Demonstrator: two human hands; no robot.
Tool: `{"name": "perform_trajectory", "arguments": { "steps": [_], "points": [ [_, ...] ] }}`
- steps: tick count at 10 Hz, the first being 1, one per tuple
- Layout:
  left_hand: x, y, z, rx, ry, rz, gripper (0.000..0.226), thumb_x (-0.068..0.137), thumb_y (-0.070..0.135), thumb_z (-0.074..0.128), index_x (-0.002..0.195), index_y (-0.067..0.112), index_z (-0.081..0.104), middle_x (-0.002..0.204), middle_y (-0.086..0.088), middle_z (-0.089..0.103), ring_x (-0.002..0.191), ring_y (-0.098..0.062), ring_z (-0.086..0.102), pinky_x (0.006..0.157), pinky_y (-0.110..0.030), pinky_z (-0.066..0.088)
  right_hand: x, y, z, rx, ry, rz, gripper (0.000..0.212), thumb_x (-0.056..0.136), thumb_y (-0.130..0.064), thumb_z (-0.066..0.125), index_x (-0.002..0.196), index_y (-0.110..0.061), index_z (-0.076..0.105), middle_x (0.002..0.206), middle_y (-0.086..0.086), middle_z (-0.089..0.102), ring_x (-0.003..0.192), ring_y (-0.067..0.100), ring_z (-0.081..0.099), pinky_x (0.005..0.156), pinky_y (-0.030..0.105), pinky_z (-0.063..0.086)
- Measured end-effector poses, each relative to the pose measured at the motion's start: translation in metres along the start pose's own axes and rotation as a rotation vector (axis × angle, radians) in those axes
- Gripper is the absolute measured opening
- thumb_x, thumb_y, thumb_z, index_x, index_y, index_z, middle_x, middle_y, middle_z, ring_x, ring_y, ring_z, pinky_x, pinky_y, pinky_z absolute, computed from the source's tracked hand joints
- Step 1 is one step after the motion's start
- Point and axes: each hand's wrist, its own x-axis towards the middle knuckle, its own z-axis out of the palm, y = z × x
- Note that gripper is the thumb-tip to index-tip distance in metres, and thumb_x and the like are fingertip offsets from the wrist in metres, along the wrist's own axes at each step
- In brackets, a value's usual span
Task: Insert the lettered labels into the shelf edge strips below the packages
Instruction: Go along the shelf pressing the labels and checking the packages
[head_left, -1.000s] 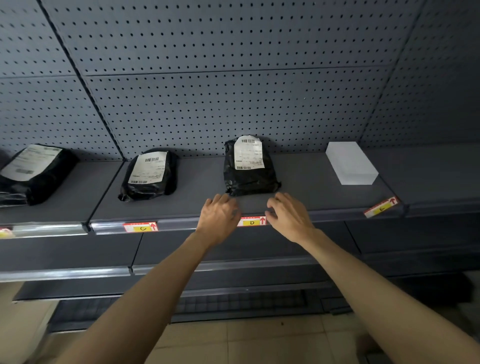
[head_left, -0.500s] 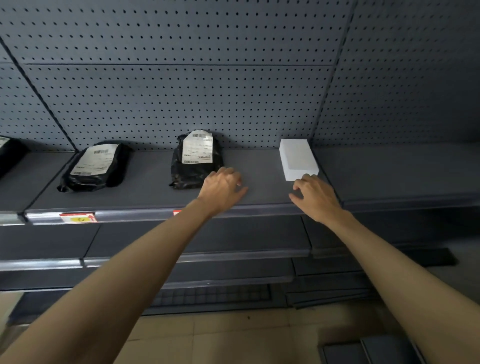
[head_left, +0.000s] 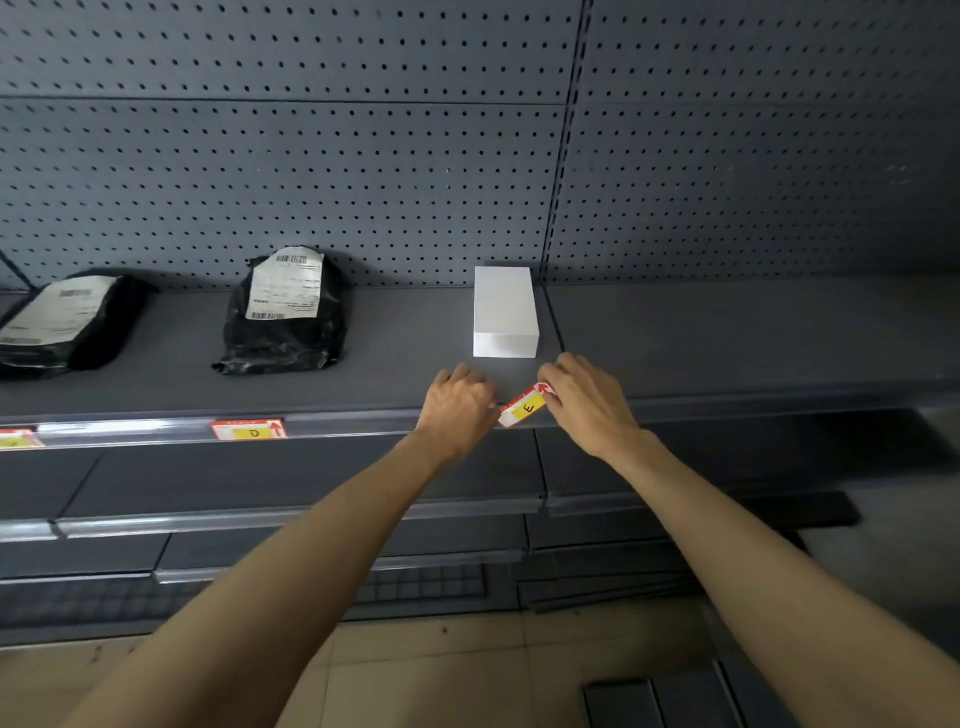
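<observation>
A label marked E (head_left: 524, 407), red and white with a yellow patch and a red arrow, is held at the front edge of the shelf (head_left: 405, 358), directly below the white box (head_left: 504, 312). It is tilted, its right end raised toward 1 o'clock and its left end low against the edge strip (head_left: 130, 427). The label is pinched from both ends: the left hand (head_left: 457, 408) is curled at its lower left corner, and the right hand (head_left: 584, 402) is closed on its upper right corner, at the arrow. The label is not seated flat in the strip.

At 9 o'clock from the hands, a label marked D (head_left: 249, 429) is seen lying level in the strip, below a black package (head_left: 285, 317) bearing a white shipping slip. Further toward 9 o'clock, another label (head_left: 18, 438) is partly cut off by the frame edge, below a second black package (head_left: 67, 322); its letter cannot be read. A pegboard back panel (head_left: 311, 171) is noted behind the shelf, at 12 o'clock.
</observation>
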Motion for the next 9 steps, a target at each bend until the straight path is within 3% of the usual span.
{"name": "perform_trajectory", "arguments": {
  "steps": [1,2,3,6,8,9],
  "points": [
    [-0.001,0.011,0.011,0.025,0.03,-0.025,0.02,0.09,0.025,0.057,0.101,0.011,0.066,0.107,-0.009,0.062,0.101,-0.026,0.051,0.087,-0.036,0.04,0.003,0.002,0.007,0.019,0.019,-0.041,0.019,0.093,-0.016,0.059,0.112,-0.01,0.057,0.105,0.008,0.06,0.088,0.022,0.059,0.064,0.028,0.045],
    [-0.003,0.015,0.016,0.008,0.068,-0.063,0.016,0.091,0.019,0.055,0.1,0.01,0.065,0.106,-0.01,0.059,0.098,-0.027,0.05,0.084,-0.036,0.038,0.004,0.003,0.011,-0.002,0.027,-0.075,0.008,0.091,-0.013,0.061,0.098,-0.009,0.06,0.096,0.007,0.06,0.083,0.021,0.057,0.063,0.026,0.039],
    [-0.003,0.014,0.014,0.039,0.068,-0.025,0.013,0.091,0.016,0.056,0.101,0.01,0.063,0.105,-0.009,0.057,0.096,-0.026,0.049,0.083,-0.035,0.038,0.004,0.007,0.013,0.004,0.046,-0.084,0.007,0.089,-0.011,0.064,0.095,-0.006,0.063,0.095,0.008,0.059,0.083,0.02,0.055,0.067,0.027,0.041],
    [-0.004,0.006,0.012,0.116,0.045,0.027,0.012,0.086,0.013,0.063,0.098,0.01,0.063,0.101,-0.008,0.058,0.092,-0.024,0.049,0.082,-0.035,0.043,-0.007,0.001,0.034,-0.071,-0.045,-0.019,0.013,0.091,-0.012,0.062,0.103,-0.009,0.067,0.104,0.008,0.059,0.095,0.021,0.054,0.087,0.034,0.045],
    [-0.006,0.006,0.01,0.104,0.006,0.001,0.011,0.089,0.013,0.058,0.096,0.01,0.065,0.101,-0.009,0.059,0.094,-0.025,0.05,0.082,-0.035,0.042,-0.005,-0.002,0.031,-0.036,-0.064,0.003,0.014,0.093,-0.013,0.059,0.104,-0.008,0.066,0.105,0.008,0.062,0.096,0.022,0.057,0.088,0.033,0.047],
    [-0.007,0.003,0.002,-0.034,0.06,-0.043,0.017,0.093,0.019,0.052,0.096,0.008,0.065,0.101,-0.01,0.062,0.094,-0.026,0.054,0.081,-0.038,0.049,-0.004,0.004,0.022,0.03,-0.04,0.022,0.017,0.093,-0.017,0.059,0.107,-0.008,0.063,0.105,0.008,0.063,0.093,0.02,0.059,0.082,0.031,0.05]
  ]
}}
